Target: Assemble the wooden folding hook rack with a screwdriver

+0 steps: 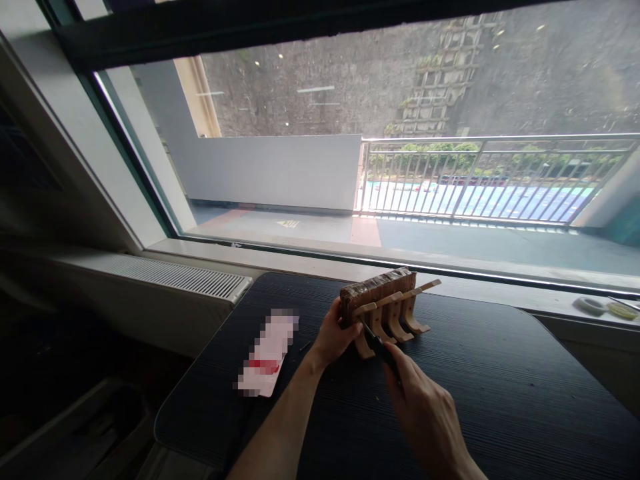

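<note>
At the left end of the wooden hook rack [379, 295], over the black table [490, 373], gripping it with curled fingers of left hand [336, 339]; by its leftmost hook [367, 349], holding dark-handled tool [389, 359] in closely wrapped fingers of right hand [425, 397].

I note the block [381, 292] reddish-brown on its side, mottled grey and dark on top — the hooks [396, 323] pale tan, the tool handle [391, 358] black. Table [495, 377]: black, finely streaked. Pink item [267, 353]: one red band across it, blurred into squares. Radiator [185, 275]: off-white, slatted. Railing [469, 179] outside: silvery — barred vertically.
</note>
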The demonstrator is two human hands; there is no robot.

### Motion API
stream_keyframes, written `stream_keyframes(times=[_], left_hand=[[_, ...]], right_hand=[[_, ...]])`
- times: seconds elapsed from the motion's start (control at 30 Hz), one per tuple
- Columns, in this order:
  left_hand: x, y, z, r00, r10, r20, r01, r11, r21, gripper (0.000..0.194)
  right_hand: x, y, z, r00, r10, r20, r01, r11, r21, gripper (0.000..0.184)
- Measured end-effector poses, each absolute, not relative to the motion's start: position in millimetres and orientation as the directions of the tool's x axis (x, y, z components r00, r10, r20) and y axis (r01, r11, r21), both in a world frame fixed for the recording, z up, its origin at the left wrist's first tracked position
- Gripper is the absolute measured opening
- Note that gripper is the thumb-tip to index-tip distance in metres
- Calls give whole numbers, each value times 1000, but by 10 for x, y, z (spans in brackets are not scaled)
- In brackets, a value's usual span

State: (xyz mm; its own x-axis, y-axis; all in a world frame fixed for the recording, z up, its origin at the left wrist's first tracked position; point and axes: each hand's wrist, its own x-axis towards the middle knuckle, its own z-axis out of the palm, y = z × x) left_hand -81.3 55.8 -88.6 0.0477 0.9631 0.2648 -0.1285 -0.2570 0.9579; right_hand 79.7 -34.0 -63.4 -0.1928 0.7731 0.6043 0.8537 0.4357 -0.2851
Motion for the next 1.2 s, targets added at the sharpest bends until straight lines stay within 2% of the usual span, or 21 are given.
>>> stream_keyframes(times=[0.1, 0.2, 0.27, 0.37, 0.5, 0.6, 0.7, 0.77, 0.83, 0.97, 1.03, 1.1, 1.2], left_hand=[[-810, 555, -890, 29, 965, 259, -129, -253, 959, 41], [-806, 552, -887, 34, 966, 255, -153, -247, 957, 41], [-803, 552, -883, 40, 966, 255, -164, -246, 955, 41], [-799, 553, -880, 33, 966, 257, -175, -247, 953, 42], [-802, 551, -872, 39, 967, 252, -183, -241, 953, 44], [-804, 548, -868, 39, 965, 261, -169, -251, 953, 43], [-803, 551, -873, 39, 962, 269, -159, -260, 953, 42], [-803, 557, -880, 30, 963, 268, -145, -261, 955, 43], [-804, 565, -891, 25, 965, 260, -134, -255, 958, 43], [-810, 585, -928, 28, 967, 253, -144, -246, 958, 45], [-809, 588, -944, 23, 966, 258, -147, -252, 957, 44], [-807, 583, -947, 26, 964, 266, -150, -259, 954, 42], [-807, 567, -932, 41, 959, 279, -154, -270, 951, 41]], right_hand=[[796, -312, -637, -101, 850, 518, 808, 374, -455, 36], [813, -277, -583, -52, 951, 306, 673, 259, -693, 41], [826, -262, -537, -77, 978, 192, 614, 199, -764, 46], [828, -273, -518, -76, 979, 190, 665, 192, -722, 46], [812, -330, -574, -31, 933, 359, 819, 230, -526, 38], [810, -354, -589, -114, 868, 484, 870, 322, -374, 37], [803, -340, -580, -188, 808, 559, 873, 398, -281, 35], [791, -318, -584, -189, 791, 582, 870, 409, -273, 35], [780, -295, -594, -152, 805, 573, 860, 394, -324, 36], [785, -256, -577, -38, 916, 400, 781, 277, -559, 38], [801, -244, -545, -18, 945, 326, 757, 226, -613, 38], [818, -245, -517, -39, 949, 312, 790, 221, -572, 37], [825, -273, -503, -102, 924, 368, 871, 261, -416, 37]])
